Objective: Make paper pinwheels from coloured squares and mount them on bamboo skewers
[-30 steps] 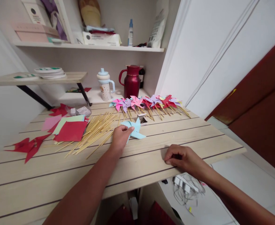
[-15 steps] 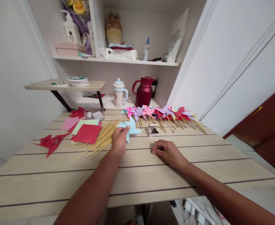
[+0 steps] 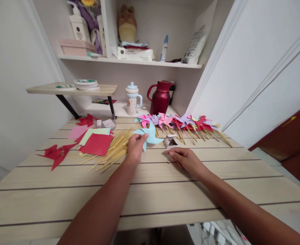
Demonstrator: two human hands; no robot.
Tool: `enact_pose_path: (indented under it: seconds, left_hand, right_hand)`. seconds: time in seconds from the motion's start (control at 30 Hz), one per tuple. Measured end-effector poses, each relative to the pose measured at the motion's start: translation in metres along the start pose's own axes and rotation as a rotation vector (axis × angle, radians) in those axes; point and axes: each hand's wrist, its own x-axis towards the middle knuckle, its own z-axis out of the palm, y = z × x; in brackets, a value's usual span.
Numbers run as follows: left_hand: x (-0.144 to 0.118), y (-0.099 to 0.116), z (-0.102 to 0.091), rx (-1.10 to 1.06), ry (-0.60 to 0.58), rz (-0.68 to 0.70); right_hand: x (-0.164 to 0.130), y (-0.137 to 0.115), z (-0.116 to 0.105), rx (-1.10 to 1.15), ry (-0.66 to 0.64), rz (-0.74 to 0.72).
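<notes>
Between the thumb and fingers of my left hand (image 3: 136, 147) is a light blue paper pinwheel (image 3: 152, 136), raised a little over the table. My right hand (image 3: 185, 159) is closed in a pinch just in front of a small open box (image 3: 170, 142) of tiny metal pieces. What its fingertips hold, if anything, is too small to make out. A tiny shiny piece (image 3: 168, 162) lies on the wood below those fingertips. Left of my left hand spreads a pile of thin wooden sticks (image 3: 116, 146).
Finished pinwheels on sticks (image 3: 188, 123) lie in a row at the back right. Red paper (image 3: 96, 144) and other coloured sheets sit at the left, near cut red shapes (image 3: 56, 153). A red jug (image 3: 161, 98) and a cup (image 3: 132, 102) stand behind.
My right hand has shifted slightly, and the tiny shiny piece now shows below its fingertips. The left hand still holds the pinwheel, turned a little. The whole view has shifted somewhat.
</notes>
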Motion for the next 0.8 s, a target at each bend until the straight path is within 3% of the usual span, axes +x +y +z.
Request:
enact_pose_path:
  seconds: [0.33, 0.4, 0.57, 0.8]
  left_hand:
    - [0.001, 0.004, -0.002, -0.080, -0.047, 0.016]
    - [-0.002, 0.007, 0.000, -0.113, -0.069, 0.006]
    - [-0.018, 0.015, 0.010, -0.144, -0.165, -0.044]
    - [-0.025, 0.014, 0.015, -0.079, -0.159, -0.094]
  right_hand:
    - [0.035, -0.070, 0.004, 0.173, 0.212, -0.147]
    - [0.038, -0.071, 0.011, 0.279, 0.193, -0.101]
    - [0.033, -0.058, 0.028, 0.474, -0.006, -0.024]
    - [0.029, -0.049, 0.026, 0.493, 0.041, -0.013]
